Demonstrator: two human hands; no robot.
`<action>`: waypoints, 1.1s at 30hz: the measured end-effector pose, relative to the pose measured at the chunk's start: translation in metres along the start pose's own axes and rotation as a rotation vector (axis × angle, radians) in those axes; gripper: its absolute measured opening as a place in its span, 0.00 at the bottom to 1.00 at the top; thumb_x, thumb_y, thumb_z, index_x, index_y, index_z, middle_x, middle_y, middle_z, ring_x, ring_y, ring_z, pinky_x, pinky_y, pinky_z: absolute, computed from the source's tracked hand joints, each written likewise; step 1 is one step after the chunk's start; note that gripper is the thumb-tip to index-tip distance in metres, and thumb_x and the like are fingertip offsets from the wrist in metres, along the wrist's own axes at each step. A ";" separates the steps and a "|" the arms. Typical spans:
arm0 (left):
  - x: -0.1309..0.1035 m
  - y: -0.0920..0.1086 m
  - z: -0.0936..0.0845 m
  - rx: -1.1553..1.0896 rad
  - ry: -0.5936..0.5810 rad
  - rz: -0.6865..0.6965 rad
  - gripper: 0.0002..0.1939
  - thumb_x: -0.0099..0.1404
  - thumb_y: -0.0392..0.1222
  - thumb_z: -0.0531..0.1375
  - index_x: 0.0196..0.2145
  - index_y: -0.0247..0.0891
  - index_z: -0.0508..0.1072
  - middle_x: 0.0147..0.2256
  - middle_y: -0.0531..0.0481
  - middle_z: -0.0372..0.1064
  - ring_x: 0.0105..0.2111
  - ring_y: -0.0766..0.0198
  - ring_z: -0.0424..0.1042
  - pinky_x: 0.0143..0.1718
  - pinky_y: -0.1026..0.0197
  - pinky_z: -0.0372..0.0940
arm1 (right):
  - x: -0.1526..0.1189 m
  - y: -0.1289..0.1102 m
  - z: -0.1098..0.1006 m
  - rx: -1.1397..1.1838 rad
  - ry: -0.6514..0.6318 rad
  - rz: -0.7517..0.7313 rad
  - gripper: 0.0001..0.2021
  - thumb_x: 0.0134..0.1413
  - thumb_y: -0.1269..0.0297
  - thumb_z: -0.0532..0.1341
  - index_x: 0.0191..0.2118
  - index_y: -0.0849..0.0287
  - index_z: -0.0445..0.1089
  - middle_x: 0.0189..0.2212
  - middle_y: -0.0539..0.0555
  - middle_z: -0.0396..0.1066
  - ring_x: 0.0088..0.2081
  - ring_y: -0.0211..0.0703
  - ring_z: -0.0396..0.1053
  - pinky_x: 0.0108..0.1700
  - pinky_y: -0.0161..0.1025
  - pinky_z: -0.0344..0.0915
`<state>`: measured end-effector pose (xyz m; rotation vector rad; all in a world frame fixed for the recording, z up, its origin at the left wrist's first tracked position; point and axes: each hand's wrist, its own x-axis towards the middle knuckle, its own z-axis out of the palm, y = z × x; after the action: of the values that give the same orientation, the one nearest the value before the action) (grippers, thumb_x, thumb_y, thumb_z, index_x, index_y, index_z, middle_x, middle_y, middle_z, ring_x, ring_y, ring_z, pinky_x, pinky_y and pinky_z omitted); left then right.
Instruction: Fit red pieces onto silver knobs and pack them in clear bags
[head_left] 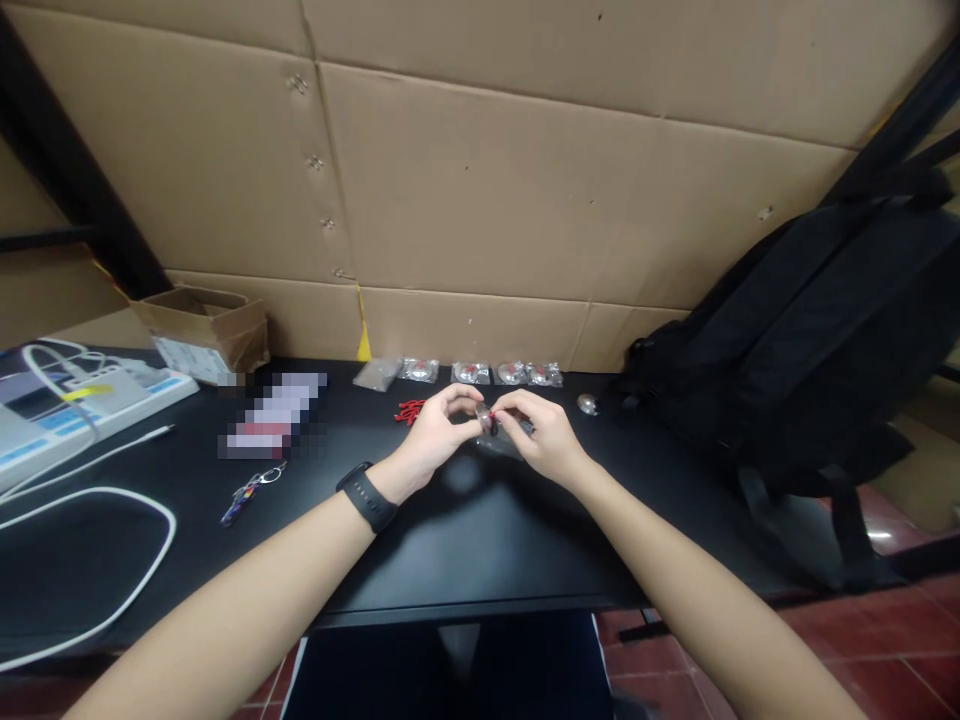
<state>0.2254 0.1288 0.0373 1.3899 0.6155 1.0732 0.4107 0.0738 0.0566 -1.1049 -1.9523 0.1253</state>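
Between the thumb and fingers of my left hand [442, 430] is a small round shiny metal piece [484, 417]. My right hand [546, 435] meets it from the other side, its thumb and fingertips pinched on a bit of red cord [493, 421] at the piece. Below the hands a clear plastic bag [499, 444] lies on the table, partly covered by them. A bundle of red cords [410, 411] rests just left of my left hand. To the right of my right hand sits a loose shiny metal disc [588, 404].
Behind the hands is a row of clear packets [470, 373] with round metal pieces, beside a stack of plastic bags [378, 374]. At left are a cardboard box [202, 325], a key ring [251, 490], a white cable [142, 492] and a power strip [90, 390]. A black backpack [810, 300] stands right.
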 end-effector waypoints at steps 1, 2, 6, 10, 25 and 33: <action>0.000 0.001 0.000 0.056 0.040 0.046 0.12 0.57 0.38 0.66 0.40 0.38 0.73 0.36 0.50 0.74 0.39 0.62 0.73 0.44 0.60 0.66 | 0.000 0.000 -0.001 -0.045 -0.014 -0.034 0.08 0.66 0.64 0.57 0.41 0.54 0.74 0.39 0.56 0.74 0.41 0.46 0.73 0.47 0.44 0.70; 0.000 0.003 0.001 0.118 0.076 0.098 0.08 0.59 0.38 0.63 0.38 0.38 0.74 0.37 0.49 0.74 0.40 0.61 0.72 0.45 0.60 0.66 | 0.001 0.000 -0.002 -0.086 -0.027 -0.064 0.07 0.66 0.65 0.57 0.41 0.54 0.73 0.42 0.57 0.73 0.44 0.48 0.71 0.49 0.45 0.69; -0.003 0.013 0.003 0.493 0.065 0.281 0.08 0.64 0.45 0.62 0.36 0.40 0.79 0.41 0.47 0.74 0.46 0.55 0.70 0.53 0.53 0.61 | 0.001 0.000 -0.006 -0.145 -0.026 -0.110 0.06 0.66 0.67 0.57 0.42 0.54 0.71 0.45 0.59 0.68 0.49 0.49 0.68 0.52 0.47 0.68; -0.006 0.016 0.003 0.805 -0.035 0.330 0.08 0.64 0.48 0.64 0.33 0.45 0.81 0.43 0.48 0.75 0.48 0.51 0.67 0.55 0.49 0.58 | 0.002 0.000 -0.006 -0.112 0.012 -0.117 0.05 0.66 0.68 0.57 0.41 0.55 0.70 0.46 0.58 0.67 0.50 0.48 0.67 0.54 0.47 0.67; 0.018 0.018 -0.067 1.329 -0.218 0.275 0.07 0.60 0.42 0.62 0.37 0.43 0.78 0.42 0.45 0.74 0.48 0.47 0.66 0.51 0.48 0.56 | -0.001 0.063 -0.071 -0.353 0.008 0.103 0.07 0.63 0.64 0.57 0.36 0.56 0.72 0.42 0.58 0.68 0.46 0.51 0.69 0.52 0.49 0.67; 0.022 0.007 -0.079 1.444 -0.278 0.206 0.05 0.60 0.43 0.63 0.35 0.43 0.77 0.38 0.45 0.73 0.43 0.51 0.68 0.42 0.56 0.56 | -0.011 0.098 -0.068 -0.428 -0.238 0.276 0.08 0.59 0.69 0.58 0.30 0.59 0.74 0.40 0.58 0.70 0.43 0.46 0.70 0.51 0.43 0.66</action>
<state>0.1647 0.1840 0.0379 2.8172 1.1287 0.4503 0.5268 0.1037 0.0464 -1.7068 -2.0808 -0.0166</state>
